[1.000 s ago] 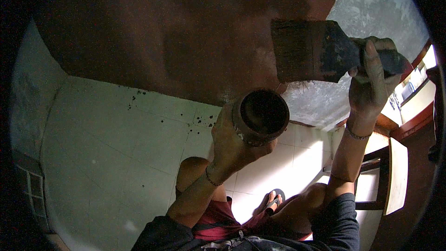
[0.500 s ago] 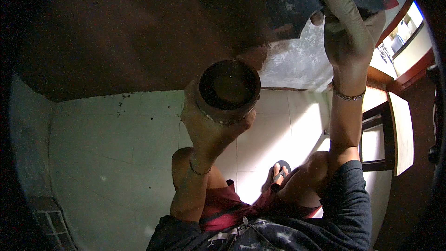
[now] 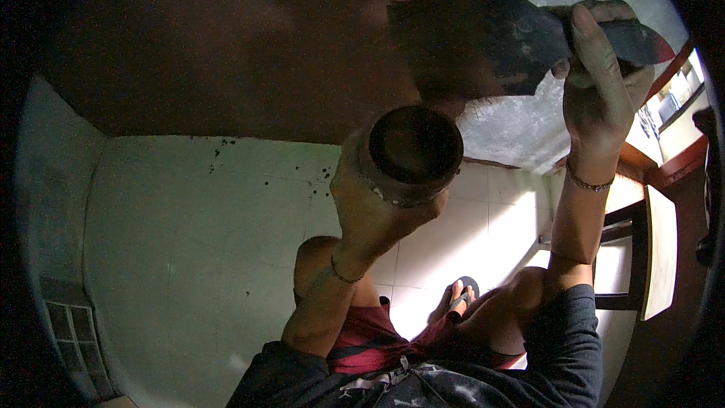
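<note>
My left hand [image 3: 381,215] is wrapped round a dark round container [image 3: 404,195] from below and the side. Its open top faces up, and a dark brown liquid [image 3: 414,147] shows inside. Higher up at the right, my right hand [image 3: 608,87] grips the handle of a wide, flat paintbrush [image 3: 502,42], thumb on top. The brush has a dark, smeared body and a reddish handle end. Its bristles point left across the brown part of the wall [image 3: 249,53]; I cannot tell whether they touch it. Below the brush, some wall is bare grey [image 3: 513,132].
Pale floor tiles [image 3: 189,219] with dark spots [image 3: 219,153] run along the wall's foot. At the right stands a piece of furniture with a pale top and dark legs [image 3: 658,253], near a bright opening [image 3: 683,91]. A slatted pale object [image 3: 72,332] is at lower left.
The view has tilted and shifted. The container in my left hand has moved right in the picture. The brush appears lower, with more of its bristles showing. Both hands keep their hold.
</note>
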`<action>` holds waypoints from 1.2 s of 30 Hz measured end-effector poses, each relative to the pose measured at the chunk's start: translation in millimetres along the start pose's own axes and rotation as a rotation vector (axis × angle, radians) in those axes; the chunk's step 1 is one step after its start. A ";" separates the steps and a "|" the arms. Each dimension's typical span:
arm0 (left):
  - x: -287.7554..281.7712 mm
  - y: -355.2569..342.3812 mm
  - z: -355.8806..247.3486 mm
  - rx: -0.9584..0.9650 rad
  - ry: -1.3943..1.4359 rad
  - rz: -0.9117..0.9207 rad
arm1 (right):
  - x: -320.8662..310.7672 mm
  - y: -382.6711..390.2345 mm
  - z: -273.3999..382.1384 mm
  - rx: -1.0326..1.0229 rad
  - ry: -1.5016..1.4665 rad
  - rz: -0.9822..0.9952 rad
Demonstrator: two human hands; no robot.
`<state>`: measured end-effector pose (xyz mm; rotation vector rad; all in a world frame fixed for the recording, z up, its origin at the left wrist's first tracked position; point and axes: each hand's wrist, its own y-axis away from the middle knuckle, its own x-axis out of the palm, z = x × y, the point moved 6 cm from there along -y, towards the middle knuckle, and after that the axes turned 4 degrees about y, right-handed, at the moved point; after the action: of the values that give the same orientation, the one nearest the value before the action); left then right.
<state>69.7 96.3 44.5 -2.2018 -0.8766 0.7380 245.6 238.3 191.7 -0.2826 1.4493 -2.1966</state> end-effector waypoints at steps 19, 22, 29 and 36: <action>0.7 3.0 4.0 -0.095 -0.024 0.006 | 30.7 0.8 0.0 0.240 0.156 0.110; 0.9 2.4 4.0 -0.096 -0.058 0.010 | 34.5 2.3 0.7 0.209 0.136 0.114; -2.8 -0.4 2.1 -0.043 -0.090 0.011 | 39.5 4.8 0.9 0.238 0.075 0.131; -10.3 -0.4 14.7 -0.057 -0.039 -0.031 | 43.3 18.4 -18.7 0.347 0.216 0.131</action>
<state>53.0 94.1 38.2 -2.2250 -0.9595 0.7525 205.7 225.7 163.3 0.1680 1.1240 -2.3732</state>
